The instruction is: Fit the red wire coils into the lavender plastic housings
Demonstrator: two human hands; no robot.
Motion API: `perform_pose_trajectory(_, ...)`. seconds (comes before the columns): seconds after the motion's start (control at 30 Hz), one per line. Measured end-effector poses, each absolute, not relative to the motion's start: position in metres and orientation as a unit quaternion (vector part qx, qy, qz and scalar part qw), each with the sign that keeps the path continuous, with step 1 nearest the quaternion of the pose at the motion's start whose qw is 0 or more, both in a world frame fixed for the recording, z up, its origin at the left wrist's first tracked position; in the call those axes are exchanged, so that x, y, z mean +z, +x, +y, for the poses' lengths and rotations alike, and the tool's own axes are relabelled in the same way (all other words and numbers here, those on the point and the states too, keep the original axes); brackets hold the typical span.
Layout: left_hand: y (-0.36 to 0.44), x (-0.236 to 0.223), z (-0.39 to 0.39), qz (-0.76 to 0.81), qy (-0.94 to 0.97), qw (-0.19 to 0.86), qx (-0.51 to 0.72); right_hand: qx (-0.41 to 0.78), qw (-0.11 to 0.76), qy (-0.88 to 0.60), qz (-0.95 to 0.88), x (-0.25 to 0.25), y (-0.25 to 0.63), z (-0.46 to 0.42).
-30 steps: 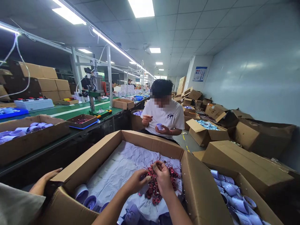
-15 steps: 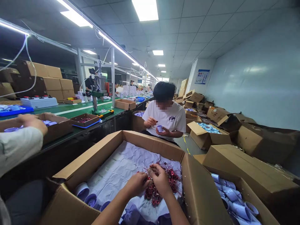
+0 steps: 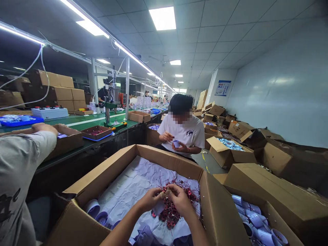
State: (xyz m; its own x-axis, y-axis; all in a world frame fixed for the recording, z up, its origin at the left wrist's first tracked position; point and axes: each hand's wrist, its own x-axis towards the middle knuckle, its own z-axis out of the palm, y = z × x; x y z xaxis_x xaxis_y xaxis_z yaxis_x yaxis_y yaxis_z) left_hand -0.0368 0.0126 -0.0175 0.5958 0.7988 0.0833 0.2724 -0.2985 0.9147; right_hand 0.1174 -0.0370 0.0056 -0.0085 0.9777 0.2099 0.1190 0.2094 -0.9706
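Red thin-wired parts [image 3: 169, 211], small, rounded, heaped (rather tangled)

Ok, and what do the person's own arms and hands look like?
Both the left hand and right hand are ungloved. The left forearm and right forearm are bare where they show, with no sleeve, watch or bracelet. Something may wrap the right thumb, but it is too small to tell.
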Motion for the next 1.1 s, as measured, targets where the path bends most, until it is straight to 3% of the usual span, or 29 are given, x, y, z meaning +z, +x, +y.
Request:
perform_pose_trajectory(0.13, -0.04, -0.009, 0.007, 0.317, 0.69, 0.586, 0.282, 0.433, 0.518, -0.465, -0.573, 0.007, 0.111, -0.04)
perform_pose_trajectory(0.37, -0.046, 0.002, -0.004, 0.325, 0.675, 0.612, 0.253, 0.426, 0.516, -0.455, -0.588, 0.006, 0.105, -0.041)
perform_pose_trajectory(0.57, -0.044, 0.003, -0.002, 0.33, 0.57, 0.705, 0.265, 0.444, 0.624, -0.434, -0.474, 0.001, 0.109, -0.033)
perform_pose_trajectory(0.73, -0.051, 0.004, 0.008, 0.387, 0.412, 0.771, 0.293, 0.519, 0.667, -0.368, -0.388, 0.006, 0.113, -0.035)
perform_pose_trajectory(0.93, -0.059, 0.002, 0.014, 0.305, 0.346, 0.792, 0.401, 0.608, 0.697, -0.259, -0.28, 0.01, 0.121, -0.045)
perform_pose_trajectory(1.1, -0.06, -0.012, 0.024, 0.284, 0.344, 0.78, 0.439, 0.637, 0.675, -0.228, -0.295, 0.006, 0.125, -0.05)
